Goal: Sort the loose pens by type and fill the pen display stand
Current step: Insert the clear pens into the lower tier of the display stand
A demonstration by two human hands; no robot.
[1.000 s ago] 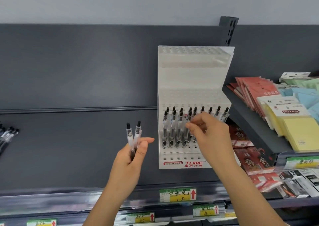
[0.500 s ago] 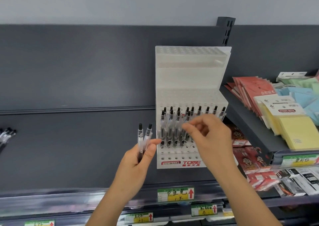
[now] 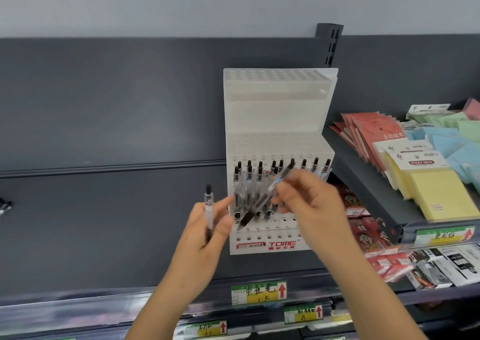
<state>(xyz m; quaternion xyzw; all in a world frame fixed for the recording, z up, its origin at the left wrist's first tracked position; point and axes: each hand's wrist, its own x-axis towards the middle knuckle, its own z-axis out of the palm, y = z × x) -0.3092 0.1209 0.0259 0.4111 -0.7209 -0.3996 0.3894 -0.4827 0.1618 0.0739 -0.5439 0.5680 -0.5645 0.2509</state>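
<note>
Both forearms are raised from below. An upright pen [image 3: 208,210] is held in the left grip [image 3: 207,236]; a tilted pen [image 3: 262,200] is pinched in the right grip [image 3: 315,206].

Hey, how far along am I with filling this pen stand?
Done: about a dozen pens stand in the lower rows of the display stand. In hand: the right hand pinches a tilted pen over the front holes; the left hand grips one upright pen. Left: many front holes and the upper tiers are unfilled, and a few loose pens lie at the far left of the shelf.
</note>
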